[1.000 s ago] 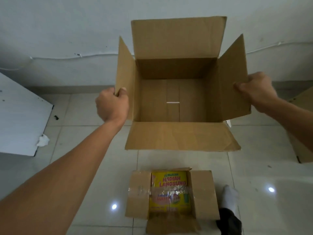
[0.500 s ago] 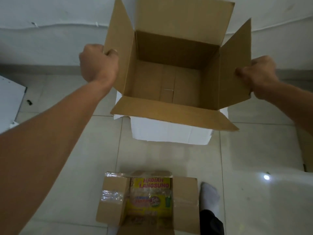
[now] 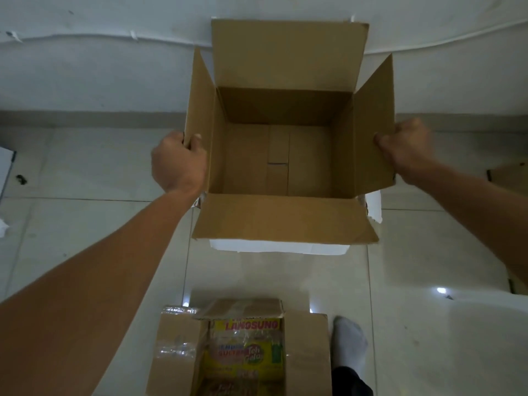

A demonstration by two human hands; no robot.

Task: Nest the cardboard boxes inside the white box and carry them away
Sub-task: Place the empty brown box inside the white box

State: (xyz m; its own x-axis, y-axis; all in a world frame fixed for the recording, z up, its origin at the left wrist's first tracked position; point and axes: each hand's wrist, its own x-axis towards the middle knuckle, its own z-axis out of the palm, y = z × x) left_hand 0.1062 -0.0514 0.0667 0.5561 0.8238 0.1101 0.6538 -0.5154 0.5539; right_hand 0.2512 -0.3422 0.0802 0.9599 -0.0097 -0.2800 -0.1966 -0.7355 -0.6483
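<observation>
A large open brown cardboard box (image 3: 285,158) sits in the middle, its four flaps spread and its inside empty. My left hand (image 3: 178,164) grips its left flap; my right hand (image 3: 405,150) grips its right flap. Under and around the brown box, parts of the white box (image 3: 280,247) show at the near edge and at the right side. A smaller cardboard box (image 3: 240,350) with clear tape and a yellow printed pack inside lies on the floor close to me.
Pale floor tiles (image 3: 428,252) surround the boxes, and a grey wall (image 3: 85,67) rises just behind them. My foot in a white sock (image 3: 350,341) stands right of the small box. Another cardboard piece (image 3: 510,178) lies at the far right. A white board (image 3: 5,167) lies at the far left.
The brown box, held high against the wall a second ago, has come down over the white box. Both hands kept their grip on the side flaps.
</observation>
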